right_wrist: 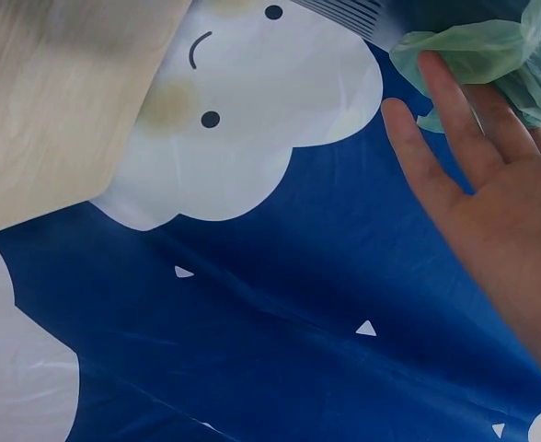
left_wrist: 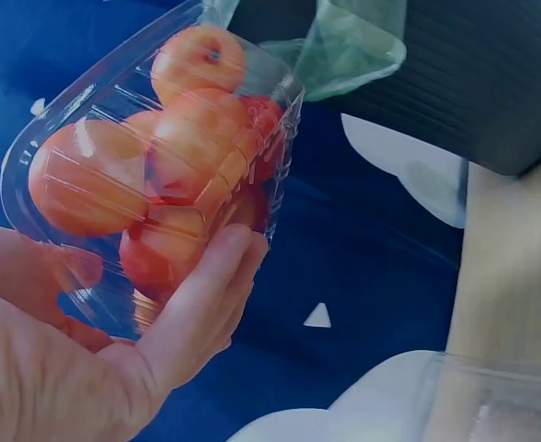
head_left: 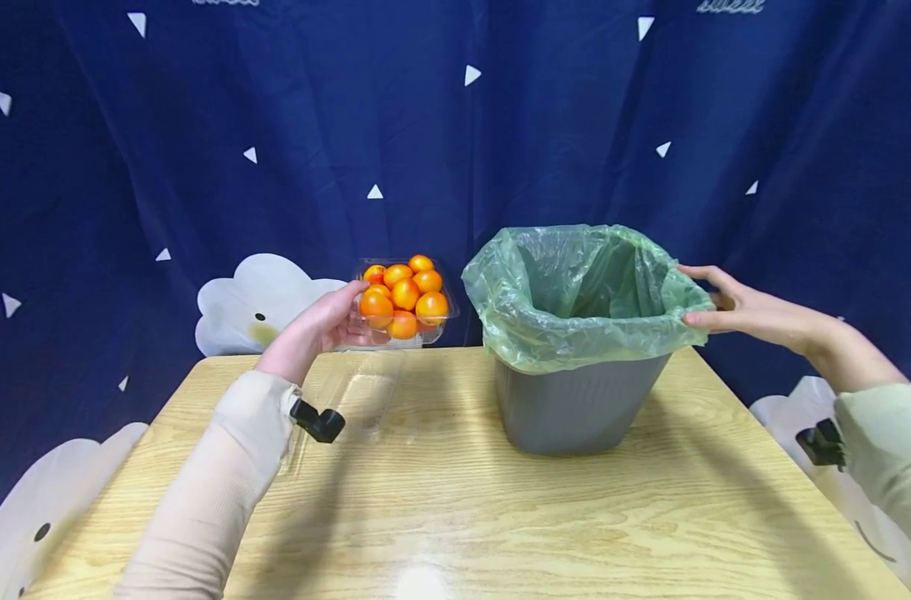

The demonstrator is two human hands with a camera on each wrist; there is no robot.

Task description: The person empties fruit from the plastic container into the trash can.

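A clear plastic box of round orange-red fruit (head_left: pixel 405 293) is held up over the table's back edge, left of the bin. My left hand (head_left: pixel 340 321) grips its left side, with the thumb at the rim and the fingers under and along the wall, as the left wrist view (left_wrist: pixel 188 304) shows. A grey bin (head_left: pixel 575 404) stands on the table, lined with a green plastic bag (head_left: pixel 568 342) folded over its rim. At the bin's right side my right hand (head_left: pixel 755 312) touches the bag, its fingers nearly straight and spread in the right wrist view (right_wrist: pixel 491 175).
Another clear plastic piece (head_left: pixel 368 387), perhaps a lid or tray, lies on the wooden table (head_left: pixel 455 517) below the left hand. Behind the table hangs a blue curtain (head_left: pixel 395 125) with white triangles and clouds.
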